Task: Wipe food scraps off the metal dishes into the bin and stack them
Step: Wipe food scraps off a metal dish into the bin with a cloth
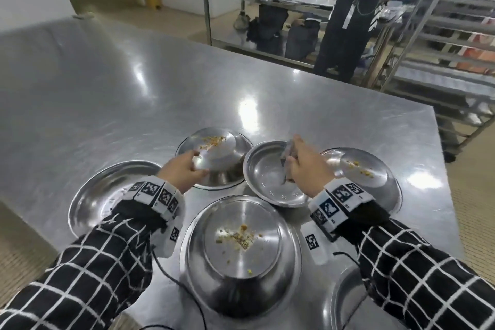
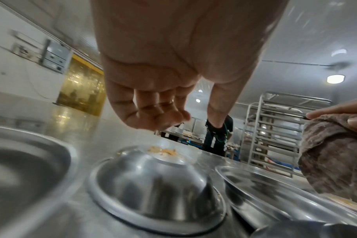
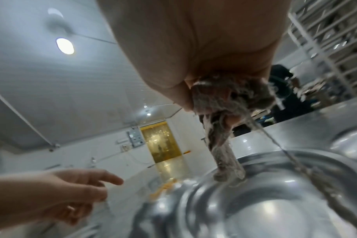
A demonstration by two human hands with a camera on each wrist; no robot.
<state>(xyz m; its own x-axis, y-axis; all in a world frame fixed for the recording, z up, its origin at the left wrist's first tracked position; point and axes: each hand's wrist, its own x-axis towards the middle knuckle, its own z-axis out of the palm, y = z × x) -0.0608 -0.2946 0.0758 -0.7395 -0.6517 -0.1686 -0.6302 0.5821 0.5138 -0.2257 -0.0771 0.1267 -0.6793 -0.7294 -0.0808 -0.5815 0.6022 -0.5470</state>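
On the steel desk (image 1: 107, 83): five metal dishes, three overturned and carrying scraps.
Left hand (image 1: 182, 169), fingers loosely spread, is reaching over the far upturned bowl (image 1: 214, 158); right hand (image 1: 305, 166) is gripping a rag (image 1: 289, 154) above the clean plate (image 1: 270, 179) between.

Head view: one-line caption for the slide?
Left hand reaches for a scrap-topped upturned bowl while the right hand grips a cloth over a clean dish.
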